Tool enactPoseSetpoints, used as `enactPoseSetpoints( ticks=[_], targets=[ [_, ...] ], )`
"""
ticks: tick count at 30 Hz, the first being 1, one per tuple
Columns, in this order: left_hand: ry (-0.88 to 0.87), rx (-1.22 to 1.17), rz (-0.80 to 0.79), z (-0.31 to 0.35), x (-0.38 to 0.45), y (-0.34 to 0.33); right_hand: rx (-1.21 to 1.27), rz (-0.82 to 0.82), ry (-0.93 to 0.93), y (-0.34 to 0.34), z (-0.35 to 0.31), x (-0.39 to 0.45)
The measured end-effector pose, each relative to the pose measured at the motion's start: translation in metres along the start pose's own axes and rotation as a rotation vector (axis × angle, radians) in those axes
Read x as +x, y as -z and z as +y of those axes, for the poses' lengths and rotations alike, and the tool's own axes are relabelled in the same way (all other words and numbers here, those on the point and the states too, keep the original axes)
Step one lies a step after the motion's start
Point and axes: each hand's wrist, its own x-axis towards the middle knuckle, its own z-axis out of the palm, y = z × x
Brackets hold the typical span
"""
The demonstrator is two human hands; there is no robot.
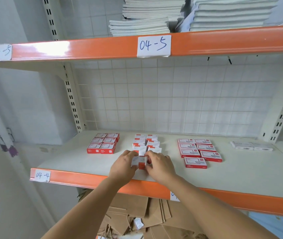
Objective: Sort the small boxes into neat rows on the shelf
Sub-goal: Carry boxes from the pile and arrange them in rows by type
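On the cream shelf labelled 04-4 lie several small red-and-white boxes in groups. A left group forms a tidy block. The middle group runs in two columns towards the back. My left hand and my right hand both grip one small white-and-red box at the front end of that middle group, fingers on its sides. A right group of flatter red boxes lies in two columns, its front boxes slightly askew.
Two pale grey boxes lie at the far right of the shelf. The orange beam of shelf 04-5 hangs overhead with stacked notebooks on it. Brown cardboard is piled on the level below.
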Motion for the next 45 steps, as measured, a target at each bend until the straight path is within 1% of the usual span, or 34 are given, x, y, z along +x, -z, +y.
enactPoseSetpoints(
  ticks=[3, 5, 10, 14, 15, 16, 19, 22, 25, 27, 31, 34, 37, 40, 43, 45],
  targets=[
    [-0.008, -0.010, 0.000, -0.007, 0.000, 0.000, 0.017, 0.001, -0.027, -0.001, -0.004, 0.002],
    [0.016, -0.016, 0.007, -0.012, -0.001, 0.002, 0.073, -0.008, -0.040, 0.001, -0.005, 0.002],
    [0.077, -0.103, 0.051, -0.017, -0.004, 0.008, 0.349, -0.072, -0.127, 0.003, -0.012, 0.004],
    [0.037, -0.100, -0.019, -0.014, -0.004, 0.010, 0.591, -0.133, -0.227, 0.006, -0.019, 0.008],
    [0.017, -0.082, -0.034, -0.013, -0.003, 0.010, 0.584, -0.128, -0.228, 0.007, -0.019, 0.008],
    [-0.001, -0.079, -0.047, -0.013, -0.002, 0.010, 0.519, -0.108, -0.208, 0.007, -0.019, 0.007],
    [-0.064, -0.138, -0.080, -0.009, 0.003, 0.009, 0.240, -0.059, -0.085, 0.005, -0.013, 0.005],
    [-0.126, -0.106, -0.055, -0.004, 0.007, 0.006, 0.187, -0.078, -0.027, 0.002, -0.009, 0.005],
    [-0.131, 0.068, 0.039, -0.008, 0.009, 0.004, 0.130, -0.048, -0.022, 0.001, -0.006, 0.007],
    [-0.107, 0.129, 0.063, -0.015, 0.011, 0.006, 0.057, -0.041, 0.006, 0.000, -0.005, 0.010],
    [-0.086, 0.086, 0.057, -0.019, 0.014, 0.004, -0.092, 0.033, 0.072, -0.005, -0.009, 0.013],
    [-0.091, 0.078, 0.075, -0.016, 0.016, 0.000, -0.155, 0.076, 0.082, -0.008, -0.012, 0.015],
    [-0.087, 0.084, 0.079, -0.015, 0.019, -0.003, -0.153, 0.120, 0.018, -0.007, -0.009, 0.015],
    [-0.095, 0.100, 0.077, -0.017, 0.021, -0.003, -0.133, 0.179, -0.167, -0.001, 0.003, 0.011],
    [-0.143, 0.130, 0.023, -0.019, 0.024, -0.002, -0.065, 0.155, -0.306, 0.005, 0.014, 0.011],
    [-0.157, 0.137, -0.030, -0.017, 0.028, -0.001, -0.002, 0.135, -0.340, 0.006, 0.018, 0.014]
  ],
)
